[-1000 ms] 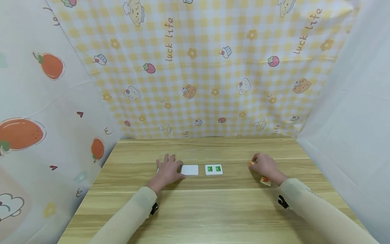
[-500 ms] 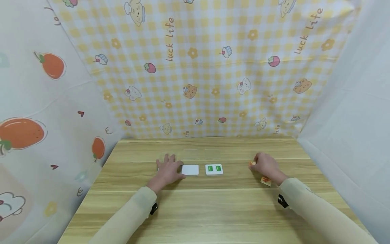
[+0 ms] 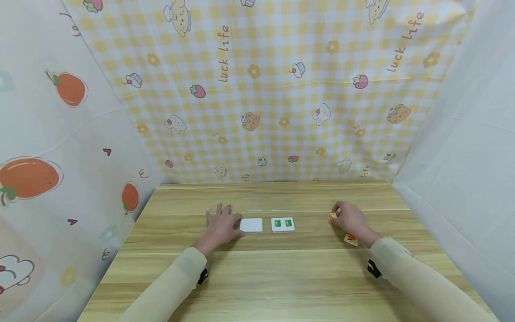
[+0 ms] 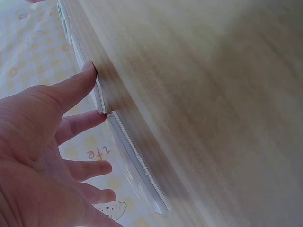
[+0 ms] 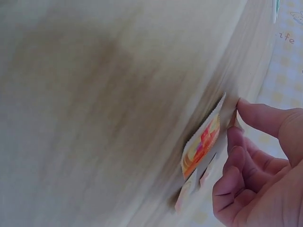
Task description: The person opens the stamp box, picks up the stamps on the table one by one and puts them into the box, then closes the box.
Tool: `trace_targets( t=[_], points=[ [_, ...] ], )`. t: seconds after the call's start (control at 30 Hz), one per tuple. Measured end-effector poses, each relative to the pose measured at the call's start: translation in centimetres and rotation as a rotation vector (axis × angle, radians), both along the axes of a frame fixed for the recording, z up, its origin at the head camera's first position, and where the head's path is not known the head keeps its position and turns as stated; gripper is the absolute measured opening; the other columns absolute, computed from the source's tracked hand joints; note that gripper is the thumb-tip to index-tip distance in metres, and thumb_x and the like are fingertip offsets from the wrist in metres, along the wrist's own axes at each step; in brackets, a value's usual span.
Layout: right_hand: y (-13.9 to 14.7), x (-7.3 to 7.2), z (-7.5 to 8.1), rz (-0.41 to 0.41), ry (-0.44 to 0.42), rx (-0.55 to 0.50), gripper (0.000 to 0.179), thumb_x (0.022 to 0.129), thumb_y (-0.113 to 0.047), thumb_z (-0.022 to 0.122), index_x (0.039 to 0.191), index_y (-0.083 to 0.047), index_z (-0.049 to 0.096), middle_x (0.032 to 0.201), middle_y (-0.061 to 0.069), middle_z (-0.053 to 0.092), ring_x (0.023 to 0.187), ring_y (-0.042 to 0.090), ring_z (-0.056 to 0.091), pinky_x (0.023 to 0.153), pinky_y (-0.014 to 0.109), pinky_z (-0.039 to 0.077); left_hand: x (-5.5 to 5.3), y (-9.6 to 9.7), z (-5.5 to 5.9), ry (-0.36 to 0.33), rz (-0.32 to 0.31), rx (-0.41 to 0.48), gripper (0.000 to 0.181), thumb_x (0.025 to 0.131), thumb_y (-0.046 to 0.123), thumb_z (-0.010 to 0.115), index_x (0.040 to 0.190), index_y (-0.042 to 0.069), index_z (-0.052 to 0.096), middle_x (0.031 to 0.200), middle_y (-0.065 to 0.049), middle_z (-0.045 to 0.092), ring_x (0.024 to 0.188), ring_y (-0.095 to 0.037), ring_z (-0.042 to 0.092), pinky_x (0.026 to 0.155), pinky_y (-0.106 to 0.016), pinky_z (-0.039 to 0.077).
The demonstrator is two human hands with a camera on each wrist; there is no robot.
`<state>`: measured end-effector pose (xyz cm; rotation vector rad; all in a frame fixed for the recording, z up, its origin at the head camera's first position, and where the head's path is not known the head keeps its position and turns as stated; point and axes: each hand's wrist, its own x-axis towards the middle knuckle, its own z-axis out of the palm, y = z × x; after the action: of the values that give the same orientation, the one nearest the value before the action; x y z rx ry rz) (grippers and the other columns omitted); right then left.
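Observation:
My left hand (image 3: 222, 223) lies palm down over a white card (image 3: 209, 223), fingers spread. Its thumb and index fingertips are right at the edges of the middle plain white card (image 3: 251, 225). In the left wrist view the index fingertip meets the gap between the two cards, the left one a thin slab (image 4: 137, 161). On the right, my right hand (image 3: 350, 219) pinches a small orange-printed stamp (image 3: 331, 216) between thumb and index finger, its other fingers curled. Beneath that wrist lies a red-and-orange stamp (image 3: 351, 240); the right wrist view shows scalloped edges on a stamp (image 5: 203, 144).
To the right of the middle card sits a white card with two green squares (image 3: 282, 224). Clear rectangles (image 3: 252, 204) lie flat behind the cards. A checked yellow cloth (image 3: 281, 103) hangs along the back edge of the wooden table (image 3: 257, 277), with pale cloths at both sides.

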<state>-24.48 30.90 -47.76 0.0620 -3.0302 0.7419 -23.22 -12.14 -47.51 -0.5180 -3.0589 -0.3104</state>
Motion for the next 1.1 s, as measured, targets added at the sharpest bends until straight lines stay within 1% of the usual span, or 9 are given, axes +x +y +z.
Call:
trace_targets(
  t=[0.13, 0.33, 0.5, 0.57, 0.7, 0.87, 0.97, 1.1],
  points=[
    [0.1, 0.1, -0.2, 0.029, 0.036, -0.033, 0.033, 0.082, -0.021, 0.084, 0.107, -0.006, 0.068, 0.082, 0.003, 0.069, 0.06, 0.016, 0.056, 0.048, 0.033, 0.043, 0.1, 0.0, 0.1, 0.01, 0.0, -0.006, 0.06, 0.08, 0.05, 0.082, 0.13, 0.021, 0.068, 0.149, -0.024, 0.043, 0.142, -0.056, 0.023, 0.099, -0.084, 0.014],
    [0.2, 0.4, -0.1, 0.056, 0.067, -0.086, 0.03, 0.081, -0.012, 0.082, 0.107, -0.004, 0.069, 0.076, -0.001, 0.069, 0.061, 0.014, 0.06, 0.05, 0.034, 0.046, 0.0, -0.1, -0.3, 0.003, -0.003, -0.005, 0.061, 0.08, 0.051, 0.081, 0.131, 0.021, 0.067, 0.15, -0.024, 0.042, 0.142, -0.056, 0.023, 0.099, -0.084, 0.014],
    [0.1, 0.8, 0.2, 0.076, 0.071, -0.143, 0.026, 0.086, -0.008, 0.078, 0.108, -0.001, 0.069, 0.072, 0.001, 0.07, 0.057, 0.017, 0.064, 0.049, 0.035, 0.047, 0.1, -0.1, -0.2, -0.007, 0.003, -0.006, 0.062, 0.08, 0.051, 0.081, 0.132, 0.022, 0.067, 0.151, -0.024, 0.041, 0.142, -0.056, 0.023, 0.1, -0.084, 0.013],
    [0.1, 0.9, 0.4, 0.077, 0.072, -0.155, 0.024, 0.088, -0.009, 0.077, 0.109, 0.0, 0.07, 0.071, 0.002, 0.07, 0.056, 0.019, 0.064, 0.049, 0.034, 0.046, 0.1, -0.1, -0.2, -0.01, 0.006, -0.011, 0.062, 0.08, 0.051, 0.081, 0.133, 0.022, 0.066, 0.151, -0.024, 0.041, 0.142, -0.056, 0.022, 0.1, -0.084, 0.013],
    [0.0, 0.9, 0.6, 0.064, 0.067, -0.173, 0.023, 0.09, -0.011, 0.075, 0.111, -0.001, 0.07, 0.075, 0.005, 0.071, 0.056, 0.02, 0.064, 0.05, 0.034, 0.047, 0.1, -0.2, -0.2, -0.006, 0.005, -0.012, 0.062, 0.081, 0.051, 0.08, 0.134, 0.022, 0.066, 0.151, -0.023, 0.041, 0.143, -0.056, 0.021, 0.1, -0.084, 0.013],
    [-0.3, 1.0, 0.9, 0.049, 0.067, -0.204, 0.024, 0.09, -0.013, 0.075, 0.111, -0.002, 0.071, 0.08, 0.006, 0.072, 0.059, 0.017, 0.062, 0.053, 0.035, 0.048, 0.2, -0.3, -0.3, 0.011, -0.001, -0.023, 0.062, 0.081, 0.053, 0.079, 0.133, 0.023, 0.066, 0.15, -0.023, 0.043, 0.142, -0.056, 0.023, 0.098, -0.085, 0.013],
    [-0.4, 0.9, 1.1, 0.041, 0.072, -0.218, 0.024, 0.09, -0.014, 0.075, 0.112, -0.004, 0.072, 0.081, 0.005, 0.072, 0.059, 0.017, 0.061, 0.053, 0.034, 0.048, 0.2, -0.3, -0.3, 0.021, 0.0, -0.032, 0.061, 0.08, 0.054, 0.079, 0.132, 0.023, 0.067, 0.149, -0.023, 0.044, 0.141, -0.056, 0.024, 0.098, -0.085, 0.014],
    [-0.8, 1.0, 1.3, 0.05, 0.082, -0.244, 0.024, 0.091, -0.015, 0.074, 0.113, -0.005, 0.072, 0.082, 0.007, 0.073, 0.059, 0.019, 0.061, 0.051, 0.033, 0.047, 0.2, -0.3, -0.4, 0.021, 0.007, -0.034, 0.061, 0.08, 0.054, 0.08, 0.131, 0.024, 0.067, 0.149, -0.024, 0.044, 0.141, -0.056, 0.024, 0.099, -0.085, 0.013]
  ],
)
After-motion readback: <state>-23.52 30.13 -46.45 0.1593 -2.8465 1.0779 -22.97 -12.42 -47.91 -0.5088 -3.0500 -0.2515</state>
